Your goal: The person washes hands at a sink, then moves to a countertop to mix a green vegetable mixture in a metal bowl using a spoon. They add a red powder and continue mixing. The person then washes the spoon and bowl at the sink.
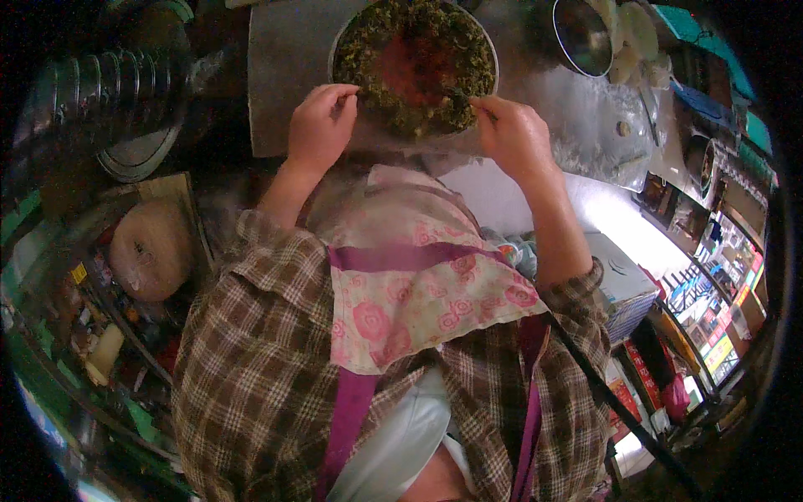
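A wide round bowl (497, 63) stands before me at the top of the view. It holds a chopped green filling (376, 116) with a reddish patch (414, 69) in the middle. My left hand (323, 125) pinches the bowl's near left rim between thumb and fingers. At the near right side, my right hand (517, 128) is closed around what looks like a thin dark utensil (461, 95), its tip in the filling. The fingers hide most of that utensil, so its kind is unclear.
Under the bowl lies a grey worktop (282, 81). A metal pot (583, 37) stands at the upper right, near a floury surface (583, 119). A round wooden block (152, 251) is at left, a cardboard box (621, 270) at right. A flowered apron (433, 301) covers my front.
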### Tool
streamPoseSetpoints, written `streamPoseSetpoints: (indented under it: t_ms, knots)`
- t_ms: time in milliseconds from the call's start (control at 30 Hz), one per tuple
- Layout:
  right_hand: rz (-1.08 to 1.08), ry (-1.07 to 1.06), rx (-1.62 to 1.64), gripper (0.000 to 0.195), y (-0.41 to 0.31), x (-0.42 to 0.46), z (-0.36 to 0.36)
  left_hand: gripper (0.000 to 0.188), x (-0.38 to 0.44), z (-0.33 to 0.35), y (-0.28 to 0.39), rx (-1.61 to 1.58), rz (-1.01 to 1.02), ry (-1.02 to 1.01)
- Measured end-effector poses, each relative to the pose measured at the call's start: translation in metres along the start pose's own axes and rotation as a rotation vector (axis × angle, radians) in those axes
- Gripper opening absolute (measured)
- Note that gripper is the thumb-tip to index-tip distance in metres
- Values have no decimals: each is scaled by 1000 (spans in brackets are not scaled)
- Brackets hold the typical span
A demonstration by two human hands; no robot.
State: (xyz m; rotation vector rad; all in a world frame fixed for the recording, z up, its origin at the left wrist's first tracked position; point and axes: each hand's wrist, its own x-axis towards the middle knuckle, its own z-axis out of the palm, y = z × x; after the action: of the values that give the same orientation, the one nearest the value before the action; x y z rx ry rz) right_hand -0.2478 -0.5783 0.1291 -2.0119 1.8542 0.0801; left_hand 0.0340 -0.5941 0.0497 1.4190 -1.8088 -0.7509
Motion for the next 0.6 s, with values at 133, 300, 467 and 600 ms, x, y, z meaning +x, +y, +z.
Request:
streamPoseSetpoints:
  t_ms: [133, 300, 467, 600]
  knots:
    - [73, 2, 58, 23, -14, -9, -33, 11, 2, -7, -2, 58, 77, 6]
    - [102, -124, -65, 24, -14, 0, -10, 10, 9, -11, 1, 26, 114, -6]
    - [158, -267, -68, 23, -16, 8, -6, 10, 17, -9, 11, -1, 93, -92]
    - [67, -147, 104, 16, -27, 13, -17, 14, 28, -8, 25, 140, 224, -104]
